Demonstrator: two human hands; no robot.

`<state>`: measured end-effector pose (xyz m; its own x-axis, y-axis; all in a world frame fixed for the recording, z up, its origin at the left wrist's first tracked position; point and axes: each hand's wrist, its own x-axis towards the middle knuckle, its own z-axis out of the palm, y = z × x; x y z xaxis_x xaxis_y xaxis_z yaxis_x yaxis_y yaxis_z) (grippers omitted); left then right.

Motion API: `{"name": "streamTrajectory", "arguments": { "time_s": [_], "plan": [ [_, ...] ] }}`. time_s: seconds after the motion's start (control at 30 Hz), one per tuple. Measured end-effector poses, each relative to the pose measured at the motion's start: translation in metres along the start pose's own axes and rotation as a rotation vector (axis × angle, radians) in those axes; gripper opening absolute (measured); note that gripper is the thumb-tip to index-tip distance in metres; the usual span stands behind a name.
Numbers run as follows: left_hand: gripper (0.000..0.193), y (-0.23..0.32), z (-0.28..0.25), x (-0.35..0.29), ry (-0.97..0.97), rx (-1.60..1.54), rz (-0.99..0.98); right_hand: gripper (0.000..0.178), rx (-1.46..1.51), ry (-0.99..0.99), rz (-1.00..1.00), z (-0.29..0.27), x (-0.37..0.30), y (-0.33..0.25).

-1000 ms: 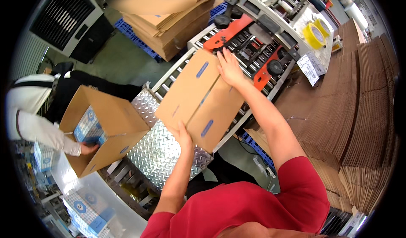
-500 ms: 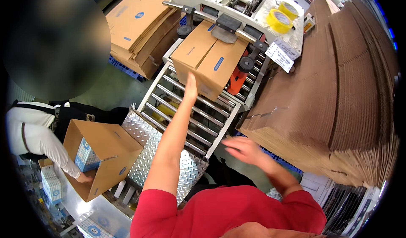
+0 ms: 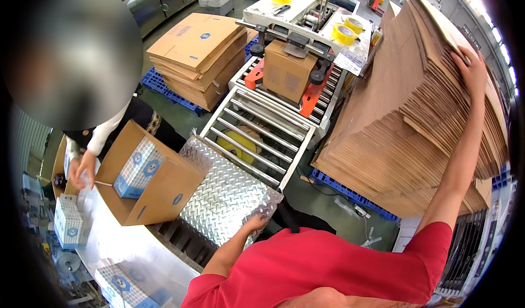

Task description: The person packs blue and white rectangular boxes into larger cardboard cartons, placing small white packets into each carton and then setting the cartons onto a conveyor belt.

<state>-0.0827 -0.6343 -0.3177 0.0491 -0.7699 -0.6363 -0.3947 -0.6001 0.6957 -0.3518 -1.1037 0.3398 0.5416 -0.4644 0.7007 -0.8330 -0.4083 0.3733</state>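
My right hand [image 3: 471, 71] is raised at the top of a tall stack of flattened cardboard boxes [image 3: 377, 111]. Its fingers are closed around the edge of an outer flattened cardboard box [image 3: 437, 21]. Low in front of my body, my left hand [image 3: 256, 222] is at the near edge of a diamond-pattern metal plate [image 3: 224, 190]; its finger shape is too small to make out. Ahead, a closed cardboard box [image 3: 287, 73] sits between the orange side guides of a taping machine [image 3: 298, 41], beyond the bare rollers [image 3: 257, 138].
At left, a co-worker's hands [image 3: 83, 168] are beside an open carton [image 3: 164, 198] holding a blue-and-white patterned box [image 3: 139, 168]. More flattened boxes [image 3: 191, 45] lie on a blue pallet [image 3: 169, 92]. Yellow tape rolls [image 3: 344, 33] stand on the machine.
My left hand has left the closed box and come back to the metal plate. My right hand has reached up to the cardboard stack. The closed box has moved further into the machine.
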Motion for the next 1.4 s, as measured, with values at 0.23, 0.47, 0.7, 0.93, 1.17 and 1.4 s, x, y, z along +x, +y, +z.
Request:
{"name": "streamTrajectory", "arguments": {
  "time_s": [0.23,0.47,0.7,0.93,1.17,1.4],
  "plan": [
    [0.06,0.212,-0.149,-0.107,-0.074,-0.985,0.577,0.016,0.11,0.576,-0.368,-0.117,-0.124,-0.194],
    [0.041,0.183,-0.198,-0.177,0.451,-1.143,0.767,0.052,0.867,-0.241,-0.512,-0.122,-0.308,-0.33],
    [0.027,0.095,-0.189,-0.371,1.035,-0.714,0.5,0.063,1.552,-0.747,-0.199,0.006,-0.349,-0.379],
    [0.028,0.185,-0.162,-0.353,0.917,0.463,-0.441,0.077,1.221,-0.029,-0.935,-0.023,-0.182,-0.48],
    [0.032,0.147,-0.179,-0.374,1.048,0.168,-0.357,0.041,1.646,0.111,-1.073,0.022,-0.191,-0.471],
    [0.023,0.14,-0.146,-0.451,1.149,0.353,-0.777,0.022,2.194,-0.095,-1.484,-0.007,-0.154,-0.473]
  ]
}}
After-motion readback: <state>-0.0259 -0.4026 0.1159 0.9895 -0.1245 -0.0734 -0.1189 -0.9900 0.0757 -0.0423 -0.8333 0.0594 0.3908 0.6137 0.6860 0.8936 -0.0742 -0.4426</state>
